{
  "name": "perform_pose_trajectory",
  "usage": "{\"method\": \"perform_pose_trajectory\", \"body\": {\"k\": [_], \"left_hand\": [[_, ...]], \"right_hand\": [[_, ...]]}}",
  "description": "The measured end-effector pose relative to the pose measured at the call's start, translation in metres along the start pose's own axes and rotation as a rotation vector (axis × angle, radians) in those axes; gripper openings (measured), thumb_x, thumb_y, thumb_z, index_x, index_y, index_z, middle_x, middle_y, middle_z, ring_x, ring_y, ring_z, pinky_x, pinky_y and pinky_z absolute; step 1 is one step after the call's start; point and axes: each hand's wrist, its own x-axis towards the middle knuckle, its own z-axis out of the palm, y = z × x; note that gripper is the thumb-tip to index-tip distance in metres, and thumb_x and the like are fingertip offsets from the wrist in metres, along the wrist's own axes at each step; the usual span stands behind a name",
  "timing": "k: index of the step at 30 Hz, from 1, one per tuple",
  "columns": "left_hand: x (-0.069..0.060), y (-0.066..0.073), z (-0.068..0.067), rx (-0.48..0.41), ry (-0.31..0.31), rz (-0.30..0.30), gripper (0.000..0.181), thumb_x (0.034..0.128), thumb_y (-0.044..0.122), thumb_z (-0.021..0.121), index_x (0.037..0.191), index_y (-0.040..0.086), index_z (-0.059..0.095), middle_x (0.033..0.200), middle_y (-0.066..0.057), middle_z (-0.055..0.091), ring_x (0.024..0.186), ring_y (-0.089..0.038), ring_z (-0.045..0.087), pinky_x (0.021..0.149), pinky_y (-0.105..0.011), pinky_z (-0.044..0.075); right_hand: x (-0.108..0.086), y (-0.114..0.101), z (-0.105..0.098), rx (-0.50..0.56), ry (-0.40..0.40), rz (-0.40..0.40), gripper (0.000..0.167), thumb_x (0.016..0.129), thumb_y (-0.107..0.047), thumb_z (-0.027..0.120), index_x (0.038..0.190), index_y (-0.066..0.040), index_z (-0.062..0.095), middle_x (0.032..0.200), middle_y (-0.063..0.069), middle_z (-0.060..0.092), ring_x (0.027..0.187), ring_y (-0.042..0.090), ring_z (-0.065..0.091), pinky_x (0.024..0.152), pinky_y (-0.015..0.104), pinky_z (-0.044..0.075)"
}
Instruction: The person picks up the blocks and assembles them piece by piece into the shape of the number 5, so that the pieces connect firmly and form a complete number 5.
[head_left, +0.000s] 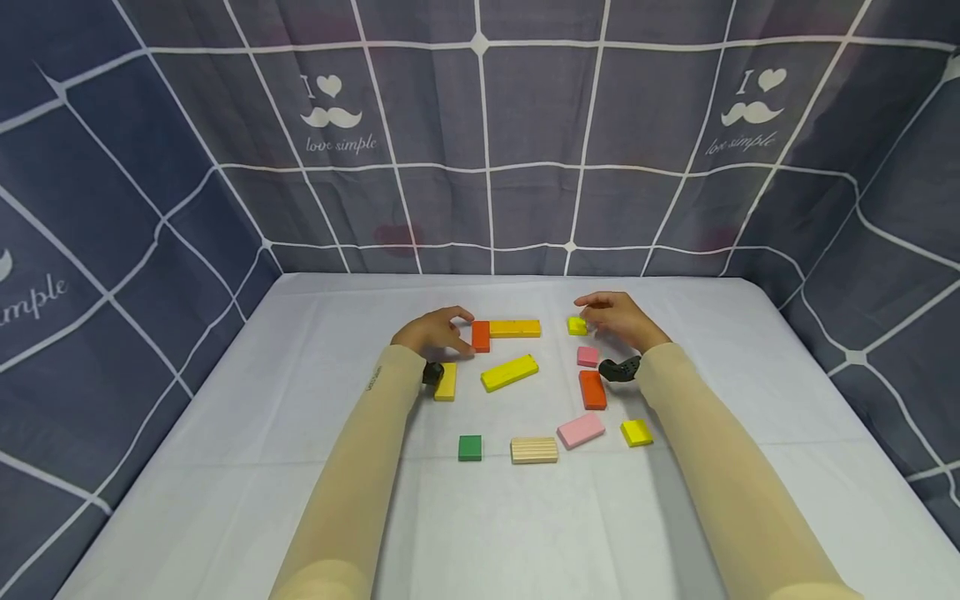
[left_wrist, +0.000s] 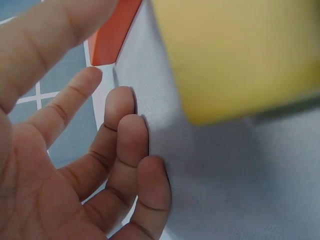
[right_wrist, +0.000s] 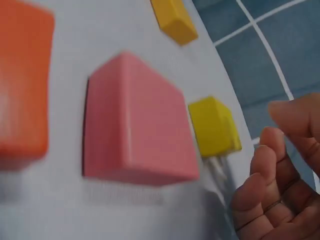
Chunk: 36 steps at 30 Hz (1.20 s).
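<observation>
Left hand (head_left: 433, 331): loose, beside orange-red oblong wooden-looking block (head_left: 481, 337)
Right hand (head_left: 619, 320): loose, empty, right of block
Alignment: light, even nudges should serve

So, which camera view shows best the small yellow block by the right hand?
The right wrist view: the small yellow block appears largest there, with several faces visible, uncovered by the right hand. The head view shows it tiny, beside that hand. The left wrist view lacks it; the yellow block there is another.
</observation>
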Motion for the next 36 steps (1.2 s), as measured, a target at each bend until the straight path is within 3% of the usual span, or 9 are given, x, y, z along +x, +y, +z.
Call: {"method": "perform_pose_trajectory", "body": {"k": [6, 9, 16, 26, 36], "left_hand": [[-0.002, -0.002, -0.001, -0.070, -0.018, -0.015, 0.071, 0.0897, 0.016, 0.089, 0.152, 0.026, 0.057, 0.151, -0.016, 0.054, 0.129, -0.034, 0.051, 0.113, -0.050, 0.048], [-0.002, -0.003, -0.001, -0.100, -0.020, -0.011, 0.068, 0.0906, 0.014, 0.088, 0.151, 0.025, 0.058, 0.151, -0.016, 0.053, 0.130, -0.034, 0.050, 0.114, -0.050, 0.048], [-0.002, -0.005, 0.000, -0.143, -0.017, -0.005, 0.065, 0.0912, 0.012, 0.087, 0.149, 0.023, 0.060, 0.150, -0.016, 0.053, 0.129, -0.035, 0.051, 0.112, -0.050, 0.050], [-0.004, -0.002, 0.000, -0.046, 0.010, 0.023, 0.060, 0.0938, 0.017, 0.086, 0.149, 0.023, 0.062, 0.153, -0.015, 0.055, 0.131, -0.035, 0.052, 0.114, -0.052, 0.048], [0.000, -0.004, 0.000, -0.024, 0.015, 0.015, 0.062, 0.0933, 0.019, 0.086, 0.149, 0.025, 0.062, 0.151, -0.015, 0.057, 0.129, -0.034, 0.053, 0.113, -0.052, 0.048]], "right_hand": [[0.000, 0.007, -0.006, -0.028, -0.031, 0.070, 0.051, 0.105, -0.005, 0.066, 0.153, 0.005, 0.053, 0.122, 0.011, 0.060, 0.099, 0.022, 0.056, 0.082, 0.023, 0.052], [0.001, 0.008, -0.008, -0.056, -0.044, 0.058, 0.052, 0.102, -0.002, 0.068, 0.151, 0.008, 0.054, 0.112, 0.008, 0.061, 0.092, 0.019, 0.057, 0.078, 0.022, 0.052], [0.000, 0.007, -0.008, -0.122, -0.057, 0.043, 0.051, 0.100, 0.003, 0.071, 0.147, 0.011, 0.056, 0.109, 0.008, 0.062, 0.089, 0.015, 0.057, 0.076, 0.022, 0.051], [0.001, -0.001, -0.001, -0.248, -0.056, 0.022, 0.048, 0.101, -0.004, 0.072, 0.146, 0.009, 0.059, 0.114, 0.013, 0.063, 0.096, 0.021, 0.056, 0.081, 0.024, 0.051], [0.006, -0.007, 0.009, -0.271, -0.064, -0.017, 0.049, 0.098, -0.006, 0.075, 0.144, 0.006, 0.063, 0.116, 0.013, 0.067, 0.095, 0.019, 0.054, 0.077, 0.028, 0.048]]}}
